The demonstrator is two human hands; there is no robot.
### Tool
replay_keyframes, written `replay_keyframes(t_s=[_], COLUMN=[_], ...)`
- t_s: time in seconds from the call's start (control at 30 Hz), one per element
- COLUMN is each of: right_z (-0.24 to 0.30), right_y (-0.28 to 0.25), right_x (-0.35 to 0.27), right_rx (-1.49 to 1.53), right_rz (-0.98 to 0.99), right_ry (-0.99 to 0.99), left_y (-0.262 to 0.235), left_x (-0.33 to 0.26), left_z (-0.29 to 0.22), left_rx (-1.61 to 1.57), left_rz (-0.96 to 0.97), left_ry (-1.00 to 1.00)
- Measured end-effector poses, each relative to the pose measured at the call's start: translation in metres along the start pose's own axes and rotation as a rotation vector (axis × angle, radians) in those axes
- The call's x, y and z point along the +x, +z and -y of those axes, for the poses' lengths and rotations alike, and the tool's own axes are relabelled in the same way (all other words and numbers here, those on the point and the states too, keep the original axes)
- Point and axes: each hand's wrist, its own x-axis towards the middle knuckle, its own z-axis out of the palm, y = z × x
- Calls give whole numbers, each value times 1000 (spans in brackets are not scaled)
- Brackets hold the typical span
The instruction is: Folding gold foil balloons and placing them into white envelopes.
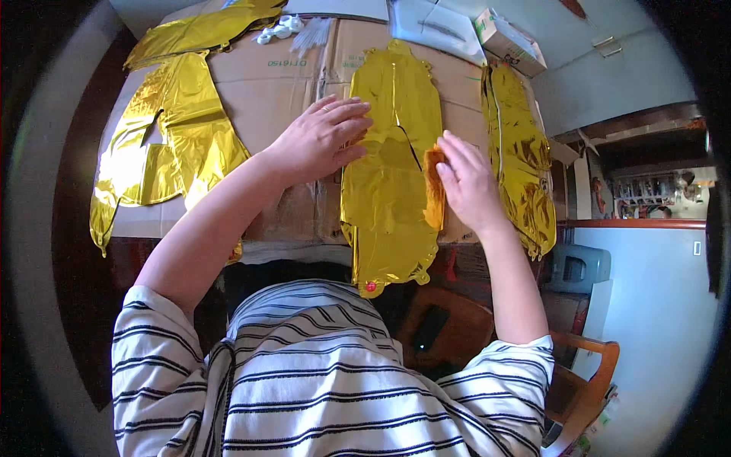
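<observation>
A flat, gold foil balloon [388, 183] lies lengthwise before me on the cardboard, with its sides folded in and a dark slit between the folds. Its near end hangs past the cardboard's edge, where a small red spot shows. My left hand [324, 137] rests at its left edge, fingers stretched out and palm down. Along the right edge, my right hand [468, 183] has its fingers extended beside a raised flap that shines orange [434, 186]. Whether the right fingertips press on the foil is hard to see.
Flattened cardboard [282, 99] covers the table. More gold foil balloons lie at the left [179, 129], the far left [198, 34] and the right [518, 152]. At the back are clear thin strips [312, 34], a clear plastic bag [438, 30] and a small box [510, 42]. A wooden chair [594, 381] stands near right.
</observation>
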Motion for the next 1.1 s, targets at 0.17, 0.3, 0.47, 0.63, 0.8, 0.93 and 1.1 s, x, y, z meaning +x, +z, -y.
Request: replay_keyframes(t_s=[0.17, 0.3, 0.47, 0.63, 0.8, 0.93, 1.1], right_z=[-3, -3, -4, -3, 1, 2, 1], right_y=[19, 22, 25, 24, 21, 22, 23], right_x=[-11, -14, -18, -21, -25, -25, -28], right_rx=[-154, -155, -131, -135, -172, -167, -161], right_rz=[94, 73, 38, 37, 57, 61, 47], right_ry=[-71, -94, -109, -118, -125, -104, -112], left_y=[-1, -3, -13, -7, 8, 8, 2], left_x=[-6, -9, -10, -2, -11, -12, -14], left_z=[-2, -6, -13, -24, -28, -27, -26], left_rx=[15, 40, -2, 39, 119, 163, 101], left_rz=[58, 20, 71, 28, 157, 209, 208], left_ry=[-45, -27, -32, 16, -25, -22, 6])
